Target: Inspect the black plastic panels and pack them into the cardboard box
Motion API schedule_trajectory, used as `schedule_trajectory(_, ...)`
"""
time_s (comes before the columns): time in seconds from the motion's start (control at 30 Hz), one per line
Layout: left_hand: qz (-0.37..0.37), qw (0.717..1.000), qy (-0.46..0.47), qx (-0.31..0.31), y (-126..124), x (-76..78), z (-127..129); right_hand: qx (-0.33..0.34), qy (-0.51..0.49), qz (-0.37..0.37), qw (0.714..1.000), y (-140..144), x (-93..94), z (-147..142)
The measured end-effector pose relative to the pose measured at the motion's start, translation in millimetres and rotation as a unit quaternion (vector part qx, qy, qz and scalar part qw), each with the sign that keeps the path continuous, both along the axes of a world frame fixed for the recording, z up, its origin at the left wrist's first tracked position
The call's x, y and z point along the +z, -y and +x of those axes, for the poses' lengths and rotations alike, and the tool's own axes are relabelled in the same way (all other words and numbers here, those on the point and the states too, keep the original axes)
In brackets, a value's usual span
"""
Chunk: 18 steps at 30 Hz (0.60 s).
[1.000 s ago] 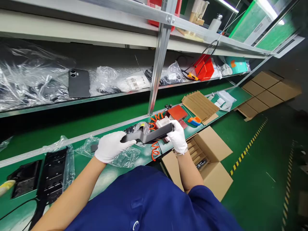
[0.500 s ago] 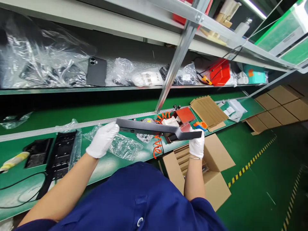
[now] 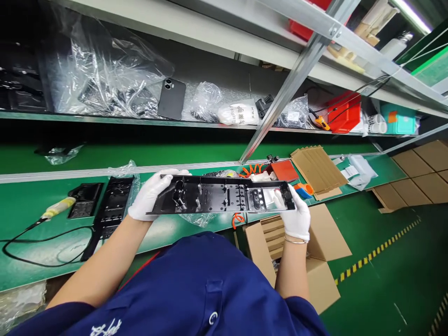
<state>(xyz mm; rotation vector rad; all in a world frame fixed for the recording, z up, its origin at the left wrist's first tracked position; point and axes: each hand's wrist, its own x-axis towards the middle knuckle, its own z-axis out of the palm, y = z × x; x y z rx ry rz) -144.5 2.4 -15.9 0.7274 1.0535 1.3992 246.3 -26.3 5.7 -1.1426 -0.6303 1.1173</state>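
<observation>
Between my two white-gloved hands I hold a long black plastic housing (image 3: 217,198), its ribbed hollow inside facing me. My left hand (image 3: 150,193) is closed round its left end. At the right end my right hand (image 3: 297,214) grips the edge, with fingers showing through an opening in the housing. The housing is held above the front of the green bench (image 3: 154,238). Further left on the bench lie a similar black housing (image 3: 114,203), partly on clear plastic film, and a smaller black part (image 3: 85,199). A yellow-and-white electric screwdriver (image 3: 59,208) with a black cable lies beside them.
An open cardboard box (image 3: 331,233) stands below, to the right. On the bench lie cardboard dividers (image 3: 319,170), an orange-and-blue tape dispenser (image 3: 304,190) and an orange coiled hose (image 3: 238,219). The shelf holds a phone (image 3: 171,99), bagged parts (image 3: 115,88) and a red bin (image 3: 345,112). A metal post (image 3: 280,107) slants upward.
The housing has been tilted so its hollow inside now faces me; before, its smooth outer edge showed. Both hands still hold its ends. My view has shifted toward the left.
</observation>
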Motion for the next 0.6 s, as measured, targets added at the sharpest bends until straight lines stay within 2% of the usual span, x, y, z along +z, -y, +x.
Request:
schedule_trajectory(0.1, 0.041, 0.999, -0.031, -0.005, 2, 6.1, -11, 0.016, 0.017, -0.037, 0.999, 3, -6.8, -12)
schedule_trajectory(0.27, 0.064, 0.994, -0.088, 0.004, 2, 12.8, -24, -0.006, 0.04, -0.036, 0.999, 9, -12.7, -42)
schedule_trajectory(0.5, 0.072, 0.994, -0.082, -0.019, -7, -6.9, -58, -0.023, 0.099, -0.003, 0.995, 23, -3.2, -69)
schedule_trajectory(0.6, 0.063, 0.996, -0.065, -0.013, -10, -10.3, -68, -0.027, 0.108, 0.006, 0.994, 29, 0.5, -80)
